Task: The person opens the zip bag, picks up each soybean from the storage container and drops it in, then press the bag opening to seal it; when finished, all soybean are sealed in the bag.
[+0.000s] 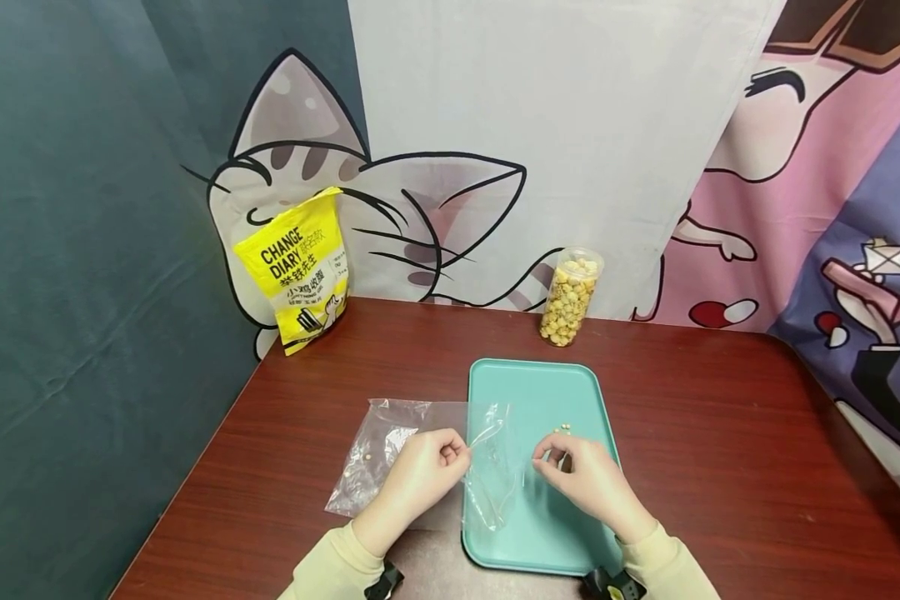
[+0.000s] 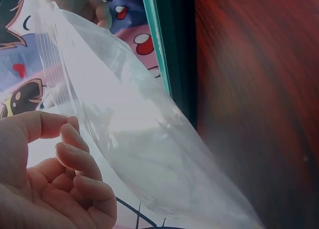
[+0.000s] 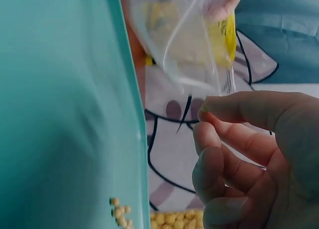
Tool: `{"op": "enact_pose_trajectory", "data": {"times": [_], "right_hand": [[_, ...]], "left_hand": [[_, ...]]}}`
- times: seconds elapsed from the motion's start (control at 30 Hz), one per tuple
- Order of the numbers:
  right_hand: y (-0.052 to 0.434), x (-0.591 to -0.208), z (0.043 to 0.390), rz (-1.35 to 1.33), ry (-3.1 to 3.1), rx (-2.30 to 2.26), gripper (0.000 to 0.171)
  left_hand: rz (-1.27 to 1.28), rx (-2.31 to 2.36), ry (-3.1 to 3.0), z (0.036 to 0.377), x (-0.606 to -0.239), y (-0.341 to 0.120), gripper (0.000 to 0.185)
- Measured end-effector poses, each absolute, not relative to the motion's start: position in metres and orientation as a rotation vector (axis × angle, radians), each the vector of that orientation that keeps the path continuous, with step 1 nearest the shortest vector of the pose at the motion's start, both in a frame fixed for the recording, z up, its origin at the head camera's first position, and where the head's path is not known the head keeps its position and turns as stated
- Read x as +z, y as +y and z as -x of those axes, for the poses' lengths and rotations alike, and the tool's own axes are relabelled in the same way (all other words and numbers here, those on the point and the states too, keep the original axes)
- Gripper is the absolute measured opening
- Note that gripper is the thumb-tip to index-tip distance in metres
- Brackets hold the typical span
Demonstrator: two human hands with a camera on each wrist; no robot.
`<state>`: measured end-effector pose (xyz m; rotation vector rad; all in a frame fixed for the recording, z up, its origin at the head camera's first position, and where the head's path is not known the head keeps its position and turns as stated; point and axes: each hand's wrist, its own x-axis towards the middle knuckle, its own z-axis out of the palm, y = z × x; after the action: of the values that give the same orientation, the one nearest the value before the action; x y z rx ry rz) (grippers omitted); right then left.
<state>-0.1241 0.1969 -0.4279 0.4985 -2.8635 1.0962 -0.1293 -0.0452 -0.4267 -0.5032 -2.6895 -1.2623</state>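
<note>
A clear zip bag (image 1: 360,475) lies partly on the table and partly over the tray's left edge. My left hand (image 1: 427,465) pinches the bag near its mouth between thumb and forefinger, as the left wrist view also shows. One small pale bean shows inside the bag. My right hand (image 1: 587,477) is above the teal tray (image 1: 532,533), right of the bag's mouth. In the right wrist view its thumb and forefinger meet on a tiny pale bean, mostly hidden by the fingertips. Several round beans (image 3: 119,212) lie on the tray beyond that hand.
A yellow snack pouch (image 1: 300,275) stands at the back left of the brown table (image 1: 720,467). At the back, behind the tray, is a clear jar (image 1: 567,304) of popcorn-like yellow pieces. Printed cloth hangs behind the table.
</note>
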Motion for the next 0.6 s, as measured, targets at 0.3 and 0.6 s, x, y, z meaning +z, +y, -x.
{"op": "enact_pose_trajectory", "data": {"times": [0.3, 0.6], "right_hand": [[0.184, -0.432, 0.121, -0.596, -2.867, 1.133, 0.009], [0.184, -0.434, 0.124, -0.565, -2.870, 1.173, 0.008]], "left_hand": [[0.508, -1.266, -2.683, 0.129, -0.427, -0.045, 0.015], [0.494, -1.267, -2.693, 0.129, -0.425, -0.046, 0.014]]}}
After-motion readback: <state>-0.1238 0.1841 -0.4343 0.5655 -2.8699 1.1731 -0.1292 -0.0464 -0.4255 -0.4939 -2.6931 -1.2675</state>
